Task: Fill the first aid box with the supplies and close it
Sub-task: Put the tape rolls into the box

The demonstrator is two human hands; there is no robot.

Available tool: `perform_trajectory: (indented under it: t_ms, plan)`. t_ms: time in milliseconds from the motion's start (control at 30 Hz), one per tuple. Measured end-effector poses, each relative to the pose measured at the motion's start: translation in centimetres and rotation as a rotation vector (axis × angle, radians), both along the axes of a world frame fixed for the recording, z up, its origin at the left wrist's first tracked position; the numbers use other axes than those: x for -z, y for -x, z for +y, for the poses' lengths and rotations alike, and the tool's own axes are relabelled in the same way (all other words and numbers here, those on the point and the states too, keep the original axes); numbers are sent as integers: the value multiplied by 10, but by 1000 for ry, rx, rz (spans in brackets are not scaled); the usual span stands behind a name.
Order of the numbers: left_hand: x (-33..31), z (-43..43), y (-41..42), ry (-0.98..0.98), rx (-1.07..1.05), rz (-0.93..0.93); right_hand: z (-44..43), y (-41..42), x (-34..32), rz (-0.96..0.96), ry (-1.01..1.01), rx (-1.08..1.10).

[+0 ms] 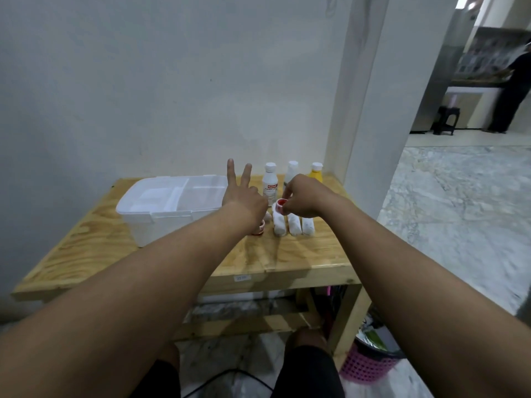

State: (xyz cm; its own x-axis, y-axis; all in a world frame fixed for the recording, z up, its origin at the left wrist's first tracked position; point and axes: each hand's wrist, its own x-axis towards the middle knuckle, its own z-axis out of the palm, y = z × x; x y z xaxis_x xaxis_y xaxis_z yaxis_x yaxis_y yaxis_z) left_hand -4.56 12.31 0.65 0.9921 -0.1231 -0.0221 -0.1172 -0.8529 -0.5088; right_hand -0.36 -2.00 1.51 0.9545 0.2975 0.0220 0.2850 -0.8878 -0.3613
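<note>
A white plastic first aid box [161, 214] with its lid shut sits on the left of the wooden table [301, 254]. My left hand [242, 196] hovers beside the box with two fingers raised and holds nothing. My right hand [301, 196] pinches a red-and-white tape roll [280, 204] above three white bandage rolls [293, 224] lying side by side. A second tape roll [259, 227] lies partly hidden under my left wrist. Behind stand a white labelled bottle [270, 182], a second white bottle [291, 172] and a yellow bottle [316, 170].
A grey wall runs behind the table and a white pillar [373, 110] stands to its right. A pink basket [370, 366] sits on the marble floor by the table leg. A person [514, 90] stands far off at the back right beside a dark stool [446, 119].
</note>
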Motion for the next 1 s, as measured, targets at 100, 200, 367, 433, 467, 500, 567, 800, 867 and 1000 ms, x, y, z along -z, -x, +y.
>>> perform_trajectory:
  t_ms: [100, 200, 367, 433, 467, 500, 567, 800, 867, 1000]
  plan:
    - [4, 0, -4, -1, -15, 21, 1, -2, 4, 5, -1, -8]
    - [7, -2, -9, -2, -15, 29, 2, -5, 8, 0, 8, -18]
    - [10, -3, -15, 3, -4, 44, 2, -9, 12, -6, 15, -22]
    - [10, -2, -17, 12, -13, 63, 2, -9, 12, -11, 10, -20]
    - [11, -2, -18, 14, -14, 70, 1, -10, 13, -14, 9, -21]
    - [11, -2, -19, 15, -12, 75, 1, -10, 13, -18, 9, -21]
    - [11, -2, -19, 21, 0, 79, 1, -11, 13, -26, 7, -20]
    - [7, -3, -10, 12, 32, 78, -1, -12, 14, -37, -1, -14]
    - [6, -4, -5, -2, 39, 80, -1, -12, 14, -40, 1, -11]
    - [3, -8, 10, -27, 86, 72, -4, -11, 12, -46, -4, 1]
